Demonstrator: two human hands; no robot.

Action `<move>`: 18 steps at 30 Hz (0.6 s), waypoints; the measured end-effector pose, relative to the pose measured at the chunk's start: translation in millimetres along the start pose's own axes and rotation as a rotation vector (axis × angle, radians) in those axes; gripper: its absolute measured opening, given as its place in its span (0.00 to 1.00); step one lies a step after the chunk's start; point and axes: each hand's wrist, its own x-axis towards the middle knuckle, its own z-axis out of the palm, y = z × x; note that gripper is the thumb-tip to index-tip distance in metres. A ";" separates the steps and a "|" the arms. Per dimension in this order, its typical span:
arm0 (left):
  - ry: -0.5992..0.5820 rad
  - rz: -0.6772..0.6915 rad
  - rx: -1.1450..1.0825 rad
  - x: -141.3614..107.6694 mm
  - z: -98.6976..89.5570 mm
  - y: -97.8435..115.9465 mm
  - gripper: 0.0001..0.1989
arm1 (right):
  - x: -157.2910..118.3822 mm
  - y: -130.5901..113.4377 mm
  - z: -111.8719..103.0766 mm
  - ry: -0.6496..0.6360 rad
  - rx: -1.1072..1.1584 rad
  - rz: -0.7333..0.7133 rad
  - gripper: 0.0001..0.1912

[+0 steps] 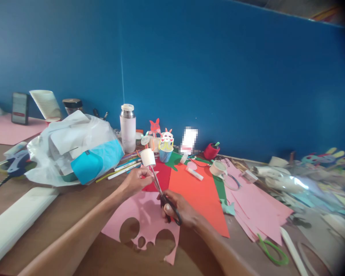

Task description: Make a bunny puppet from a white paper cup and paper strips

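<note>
Our left fingers [146,173] are pinching something unclear; our right fingers [172,196] are gripping scissors [160,189], whose slipping could nick us.

Black-handled scissors [160,190] slant upward, metal blades pointing away, above a pink paper sheet [149,220], which lies on the table [94,257] with rounded cut-outs along its near edge

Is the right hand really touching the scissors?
Touching. The head view shows the right hand wrapped around the handle end of the scissors, with no gap between them.
</note>
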 end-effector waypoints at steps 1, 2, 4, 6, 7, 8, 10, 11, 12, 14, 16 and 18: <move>-0.015 -0.013 0.005 -0.3 -0.8 -0.7 0.11 | -0.1 0.2 -0.3 -0.006 0.033 -0.013 0.25; -0.038 -0.033 -0.007 -0.7 -1.7 -1.2 0.12 | -0.2 0.4 -0.6 -0.012 0.059 -0.026 0.25; -0.099 -0.073 -0.067 -1.6 -3.1 -1.7 0.13 | -0.3 0.7 -1.1 -0.026 0.095 -0.046 0.26; -0.145 -0.099 -0.117 -2.3 -3.7 -2.3 0.13 | -0.2 0.3 -1.0 -0.037 0.118 -0.051 0.26; -0.155 -0.105 -0.131 -2.5 -3.9 -2.7 0.12 | -0.1 -0.3 -0.8 -0.038 0.126 -0.046 0.27; -0.161 -0.106 -0.139 -2.7 -3.9 -3.0 0.11 | 0.0 -1.0 -0.5 -0.035 0.131 -0.039 0.27; -0.174 -0.100 -0.149 -2.8 -4.0 -3.2 0.10 | 0.2 -2.6 0.0 -0.024 0.135 -0.027 0.27; -0.186 -0.100 -0.154 -2.9 -4.1 -3.1 0.10 | 0.2 -3.3 0.1 -0.021 0.133 -0.025 0.27; -0.201 -0.102 -0.159 -3.0 -4.3 -2.8 0.10 | 0.2 -3.7 0.0 -0.019 0.129 -0.027 0.27; -0.227 -0.101 -0.161 -3.4 -4.7 -2.1 0.11 | 0.1 -3.8 -0.3 -0.021 0.121 -0.035 0.27; -0.245 -0.096 -0.161 -3.8 -5.2 -1.6 0.11 | -0.1 -2.9 -0.8 -0.029 0.117 -0.041 0.27; -0.250 -0.088 -0.163 -4.2 -5.6 -1.7 0.10 | -0.4 -1.2 -1.3 -0.035 0.114 -0.044 0.27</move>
